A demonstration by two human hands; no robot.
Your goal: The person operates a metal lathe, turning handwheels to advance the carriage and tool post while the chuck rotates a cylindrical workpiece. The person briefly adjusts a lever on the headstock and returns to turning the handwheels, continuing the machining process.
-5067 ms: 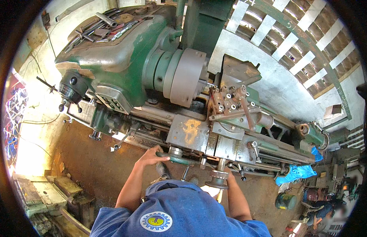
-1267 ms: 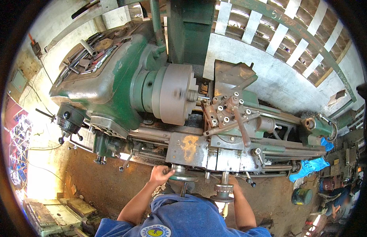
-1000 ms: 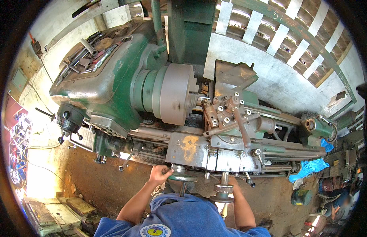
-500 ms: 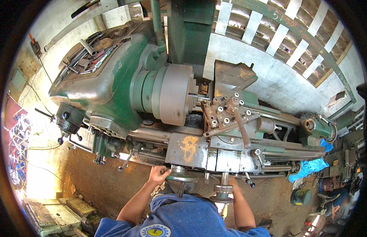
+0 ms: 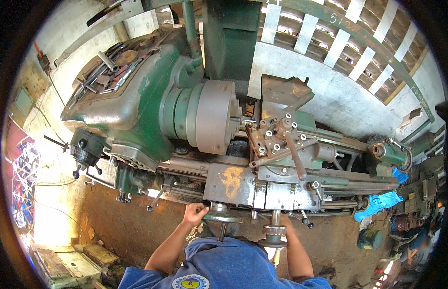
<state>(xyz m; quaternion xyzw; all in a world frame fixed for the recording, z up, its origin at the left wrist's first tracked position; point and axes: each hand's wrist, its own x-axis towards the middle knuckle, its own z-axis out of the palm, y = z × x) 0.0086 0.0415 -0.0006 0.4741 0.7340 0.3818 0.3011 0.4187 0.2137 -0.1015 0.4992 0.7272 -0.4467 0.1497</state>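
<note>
I look down over the blue shirt [image 5: 224, 262]. Just past it, the left hand [image 5: 195, 212] has its fingers curled around the left side of the green-rimmed handwheel [image 5: 226, 219], which sits at the front edge of the lathe carriage, toward its left corner. A short dark handle [image 5: 222, 233] sticks out from the wheel toward the shirt. I get the right hand [image 5: 284, 221] only in part, behind the ringed crank dial [image 5: 274, 231]; I cannot tell whether its fingers grip or lie loose. That dial is on a shaft at the front edge, right of the handwheel, a pale handle [image 5: 276, 256] below it.

Farther in, I have the carriage [image 5: 217, 185] with a yellow patch on its left part, then the tool post [image 5: 277, 132], studded with bolts. A thin bright rod [image 5: 248, 121] lies between the tool post's left side and the grey chuck [image 5: 214, 117]. At the lathe's left end, the green headstock [image 5: 151, 91] carries a heap of hand tools [image 5: 108, 72] on top; at the right end stands the tailstock [image 5: 385, 153]. Behind everything, I see a white wall [image 5: 282, 65] with a slatted opening.
</note>
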